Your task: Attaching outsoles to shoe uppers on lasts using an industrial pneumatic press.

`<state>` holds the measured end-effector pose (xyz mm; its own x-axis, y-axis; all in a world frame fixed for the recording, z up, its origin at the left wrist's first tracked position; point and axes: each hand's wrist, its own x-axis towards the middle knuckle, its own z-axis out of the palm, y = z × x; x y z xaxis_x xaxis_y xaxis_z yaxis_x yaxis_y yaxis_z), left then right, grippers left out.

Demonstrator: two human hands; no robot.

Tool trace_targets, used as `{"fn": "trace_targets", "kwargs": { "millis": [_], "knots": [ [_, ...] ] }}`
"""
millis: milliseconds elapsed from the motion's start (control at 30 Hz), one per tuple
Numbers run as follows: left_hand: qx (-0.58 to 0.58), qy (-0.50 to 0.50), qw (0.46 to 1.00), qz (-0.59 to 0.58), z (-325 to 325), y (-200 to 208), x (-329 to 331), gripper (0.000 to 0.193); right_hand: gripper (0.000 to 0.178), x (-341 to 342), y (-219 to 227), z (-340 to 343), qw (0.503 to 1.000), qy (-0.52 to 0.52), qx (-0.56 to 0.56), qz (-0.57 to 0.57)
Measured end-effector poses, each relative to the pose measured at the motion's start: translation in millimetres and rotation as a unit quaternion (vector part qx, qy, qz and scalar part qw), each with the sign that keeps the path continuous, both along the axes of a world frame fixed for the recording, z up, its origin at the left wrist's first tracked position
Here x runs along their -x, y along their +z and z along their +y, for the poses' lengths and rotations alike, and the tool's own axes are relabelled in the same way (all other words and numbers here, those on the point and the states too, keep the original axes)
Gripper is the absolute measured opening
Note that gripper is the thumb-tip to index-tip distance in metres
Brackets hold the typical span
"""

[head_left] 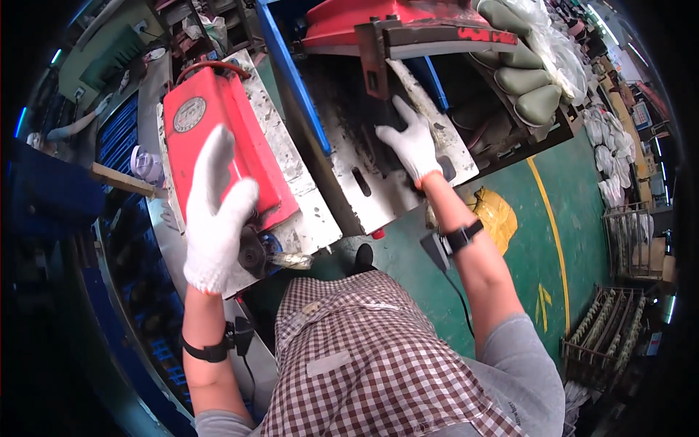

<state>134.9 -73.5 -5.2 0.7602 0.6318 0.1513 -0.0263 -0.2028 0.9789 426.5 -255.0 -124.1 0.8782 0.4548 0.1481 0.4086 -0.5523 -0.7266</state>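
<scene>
My left hand [216, 211], gloved in white, lies flat and open on the red box [218, 149] — pressing it steady, I judge, not gripping. That box sits on a scuffed pale metal plate [306, 211], at my left front. My right hand [413, 143], also gloved, spreads loose-fingered against a dark piece [378, 135] on the second plate [397, 193], under the red machine head [364, 20] — apparently positioning it. Two hands, two plates, one red box. Grey-green moulded forms [520, 80] stack beyond; a wire basket [608, 324] stands on the green floor [568, 197].
</scene>
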Motion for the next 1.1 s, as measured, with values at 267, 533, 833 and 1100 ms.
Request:
{"fn": "trace_targets", "kwargs": {
  "millis": [267,533,833,1100],
  "knots": [
    [-0.100,0.000,0.992,-0.075,8,46,-98,0.078,0.080,-86,-45,56,0.974,0.026,0.205,-0.091],
    [-0.162,-0.038,0.979,-0.114,-19,124,-178,0.065,0.080,-78,-47,61,0.953,0.042,0.274,-0.120],
    [-0.466,-0.172,0.863,0.091,14,150,-270,0.051,0.076,-68,-36,66,0.958,0.040,0.258,-0.118],
    [-0.477,-0.190,0.858,0.017,14,132,-292,0.039,0.079,-96,-54,22,0.997,0.046,0.059,0.018]
  ]
}}
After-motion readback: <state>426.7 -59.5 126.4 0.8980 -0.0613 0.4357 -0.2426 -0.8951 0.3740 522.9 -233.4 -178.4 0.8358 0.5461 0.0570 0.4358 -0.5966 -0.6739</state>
